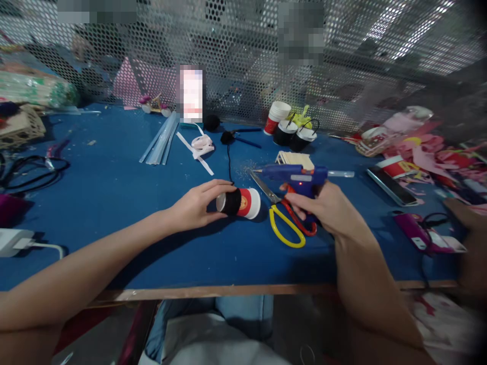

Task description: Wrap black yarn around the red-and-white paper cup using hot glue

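Observation:
My left hand [198,205] grips a small paper cup [243,203] lying on its side on the blue table [114,203]; the cup is red and white and partly wound with black yarn. A black yarn strand [229,162] runs from it toward the back. My right hand [327,208] is closed round the handle of a blue glue gun [294,175], its nozzle pointing left above the cup. Scissors [283,218] with yellow and red handles lie between the two hands.
Clear glue sticks [162,139] and white ribbon [200,147] lie at the back. Paper cups [289,129] stand by the mesh wall, wooden sticks [294,158] in front. A dark phone [391,185], pink scraps and cables crowd the right; another person's hand [472,243] shows far right.

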Tool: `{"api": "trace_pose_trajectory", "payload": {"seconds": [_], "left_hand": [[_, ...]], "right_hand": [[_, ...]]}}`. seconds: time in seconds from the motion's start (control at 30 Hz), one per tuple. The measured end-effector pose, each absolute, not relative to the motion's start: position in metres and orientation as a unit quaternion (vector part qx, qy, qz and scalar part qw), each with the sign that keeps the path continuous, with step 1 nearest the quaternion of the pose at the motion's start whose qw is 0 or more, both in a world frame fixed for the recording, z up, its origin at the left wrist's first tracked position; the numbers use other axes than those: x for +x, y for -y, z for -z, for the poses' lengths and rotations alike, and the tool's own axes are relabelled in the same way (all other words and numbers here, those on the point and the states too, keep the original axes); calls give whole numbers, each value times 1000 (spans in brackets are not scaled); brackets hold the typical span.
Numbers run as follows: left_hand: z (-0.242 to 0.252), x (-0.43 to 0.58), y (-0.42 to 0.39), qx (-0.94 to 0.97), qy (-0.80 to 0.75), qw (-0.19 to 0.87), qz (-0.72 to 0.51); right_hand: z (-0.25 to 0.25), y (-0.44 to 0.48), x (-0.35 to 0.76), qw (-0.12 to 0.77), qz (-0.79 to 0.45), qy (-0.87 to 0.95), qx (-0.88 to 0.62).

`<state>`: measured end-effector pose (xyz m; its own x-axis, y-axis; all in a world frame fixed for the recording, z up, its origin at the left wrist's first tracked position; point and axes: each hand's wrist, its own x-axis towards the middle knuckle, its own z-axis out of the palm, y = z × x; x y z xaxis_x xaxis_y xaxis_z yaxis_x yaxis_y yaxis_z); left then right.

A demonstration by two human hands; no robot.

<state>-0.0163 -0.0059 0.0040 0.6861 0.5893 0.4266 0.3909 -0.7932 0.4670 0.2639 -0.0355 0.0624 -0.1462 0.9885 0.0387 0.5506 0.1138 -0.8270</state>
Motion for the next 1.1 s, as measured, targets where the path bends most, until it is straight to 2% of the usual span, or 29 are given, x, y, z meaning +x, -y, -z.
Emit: {"api": "trace_pose_trajectory", "payload": {"seconds": [0.07,0.13,0.2,0.33,0.53,0.6,0.7,0.77,0.8,0.87,0.93,1.0,1.1], "left_hand": [[-3,-16,5,894,-283,189,-290],[-3,-16,5,890,-289,199,-291],[-4,-16,5,889,-289,204,-291],[-3,-16,5,888,-287,207,-294],[-2,-16,4,885,-285,215,-298],[-2,-16,4,886,-286,214,-296],[-3,-15,6,892,-276,202,-295],[-3,-14,8,900,-265,188,-292],[-3,-13,10,903,-260,180,-290],[-3,-12,13,911,-251,157,-288],[-3,-11,15,919,-240,125,-285],[-4,-10,18,929,-226,91,-277],[-4,-9,20,938,-213,58,-267]], "right_hand": [[-63,24,274,393,-299,639,-590],[-62,9,285,429,-225,604,-633],[-62,-6,296,390,-148,581,-699],[-59,-33,313,245,-31,579,-777],[-45,-49,320,116,25,557,-822],[-43,-46,317,106,66,557,-821],[-45,-32,298,190,145,608,-757],[-50,-20,277,257,93,685,-675],[-52,-14,264,274,18,726,-631],[-54,-4,239,228,-188,770,-565],[-54,2,218,190,-312,770,-524],[-51,4,203,180,-380,759,-498],[-46,3,192,231,-426,745,-458]]}}
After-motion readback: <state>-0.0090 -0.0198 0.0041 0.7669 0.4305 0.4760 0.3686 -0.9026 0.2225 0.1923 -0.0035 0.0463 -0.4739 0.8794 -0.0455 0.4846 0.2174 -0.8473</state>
